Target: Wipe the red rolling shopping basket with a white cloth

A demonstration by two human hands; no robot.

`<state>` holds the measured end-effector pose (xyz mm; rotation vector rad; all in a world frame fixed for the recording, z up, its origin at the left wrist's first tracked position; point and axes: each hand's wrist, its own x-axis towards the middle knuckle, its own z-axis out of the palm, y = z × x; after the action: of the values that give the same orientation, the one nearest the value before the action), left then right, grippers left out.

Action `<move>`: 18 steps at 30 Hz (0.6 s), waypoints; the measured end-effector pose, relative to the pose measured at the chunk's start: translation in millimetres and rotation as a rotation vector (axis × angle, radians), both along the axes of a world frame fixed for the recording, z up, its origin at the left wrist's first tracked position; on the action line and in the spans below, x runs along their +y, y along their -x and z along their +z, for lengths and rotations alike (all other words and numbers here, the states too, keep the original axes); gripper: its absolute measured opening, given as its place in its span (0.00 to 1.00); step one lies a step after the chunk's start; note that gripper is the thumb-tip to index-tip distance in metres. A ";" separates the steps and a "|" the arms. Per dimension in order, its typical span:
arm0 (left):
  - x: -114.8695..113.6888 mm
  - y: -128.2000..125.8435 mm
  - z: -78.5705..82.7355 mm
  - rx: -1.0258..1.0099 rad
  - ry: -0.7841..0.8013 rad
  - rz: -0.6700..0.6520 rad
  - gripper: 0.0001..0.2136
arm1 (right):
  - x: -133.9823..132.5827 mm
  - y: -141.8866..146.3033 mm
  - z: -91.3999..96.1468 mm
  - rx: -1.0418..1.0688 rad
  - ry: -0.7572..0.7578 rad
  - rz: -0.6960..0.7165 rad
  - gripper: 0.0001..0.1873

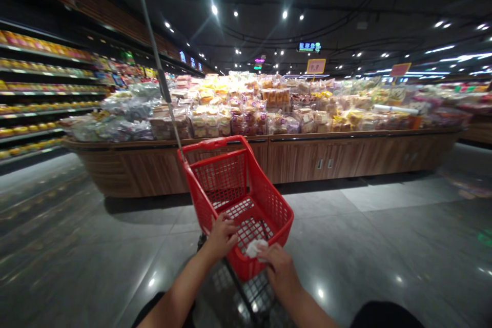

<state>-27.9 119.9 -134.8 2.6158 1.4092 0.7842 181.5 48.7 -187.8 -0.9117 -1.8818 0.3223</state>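
A red plastic shopping cart (269, 200) with a mesh basket stands on the floor right in front of me, and its basket looks empty. My left hand (222, 236) is closed on the near left rim of the cart. My right hand (280, 266) is closed on the near right rim, with a small white crumpled thing (254, 248), perhaps a tissue, pinched at its fingertips. A thin metal pole (157, 56) rises from the cart's far left corner toward the ceiling.
A long wooden display island (307, 156) heaped with bagged baked goods crosses the aisle just beyond the cart. Stocked shelves (34, 107) line the left wall. Glossy grey floor tiles (384, 246) spread to both sides. Price signs (315, 66) hang above the display.
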 end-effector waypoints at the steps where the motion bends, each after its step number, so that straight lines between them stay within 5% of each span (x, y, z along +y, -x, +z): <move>1: 0.6 0.3 0.1 0.002 0.001 0.002 0.10 | 6.9 -8.3 0.1 0.006 -0.004 -0.024 0.25; 8: 4.1 -2.7 -0.4 0.014 0.002 -0.022 0.10 | 57.3 -76.9 2.6 0.074 0.044 -0.417 0.20; 15: 8.9 -1.0 4.0 0.022 0.007 -0.064 0.10 | 3.9 -4.9 -1.9 0.000 0.020 -0.027 0.26; 18: 10.4 4.8 6.0 0.030 0.018 -0.081 0.10 | 8.1 -8.7 0.4 0.016 0.018 -0.013 0.24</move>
<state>-32.7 130.3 -128.9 2.6634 1.3023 0.7222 190.3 56.8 -187.4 -0.9305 -1.8606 0.3378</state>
